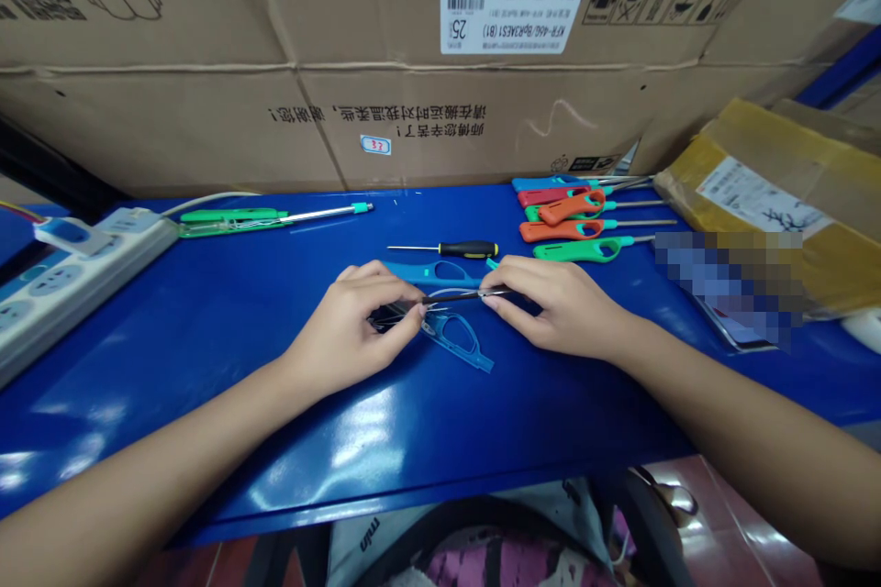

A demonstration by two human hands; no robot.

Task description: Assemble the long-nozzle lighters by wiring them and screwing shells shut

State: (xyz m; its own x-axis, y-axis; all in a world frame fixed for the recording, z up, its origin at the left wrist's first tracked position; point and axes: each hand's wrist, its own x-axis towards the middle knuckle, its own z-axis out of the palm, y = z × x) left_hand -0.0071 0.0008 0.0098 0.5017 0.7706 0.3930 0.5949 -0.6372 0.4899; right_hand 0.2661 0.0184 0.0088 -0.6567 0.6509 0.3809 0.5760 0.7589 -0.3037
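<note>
Left fingers (411, 315): thin dark rod (451, 297) is pinched, mid-frame.
Right fingers (506, 280): other end is pinched.
Rod's line: left to right, touched by both.

near blue casing (455, 350): partly behind left hand (362, 316) | flat device (730, 333): pixelated | power strip (69, 284): edge-cut

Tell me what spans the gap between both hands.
In the head view, a thin dark rod runs from left hand to right hand, with blue casing pieces around it.

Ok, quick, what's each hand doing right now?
Left hand: closed, pinching a thin dark rod.
Right hand: closed, pinching the same rod farther right.
</note>
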